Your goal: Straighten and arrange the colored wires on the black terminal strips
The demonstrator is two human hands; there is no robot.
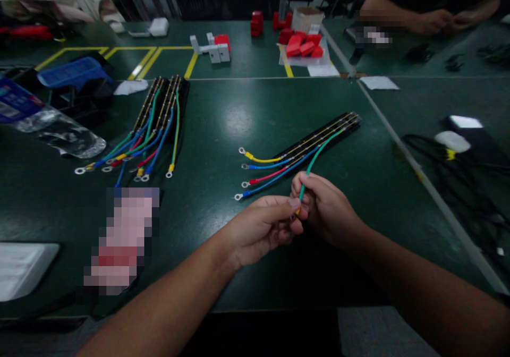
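Observation:
My left hand [266, 228] and my right hand [323, 204] meet over the green table [223, 118]. Both pinch the near end of a green wire [319, 154]. That wire runs up and right into a black strip [319, 136] of wires. Yellow, blue and red wires with ring terminals [241, 150] fan out from the same strip, just left of my hands. The tip of the green wire is hidden between my fingers.
A second bundle of coloured wires [153, 128] lies at the left. Beside it are a plastic bottle [51, 128] and a blue tray [71, 73]. Red blocks [305, 44] and a cardboard box [306, 18] sit at the back. Another person's hands [442, 21] rest at the far right. Black cables [454, 160] lie to the right.

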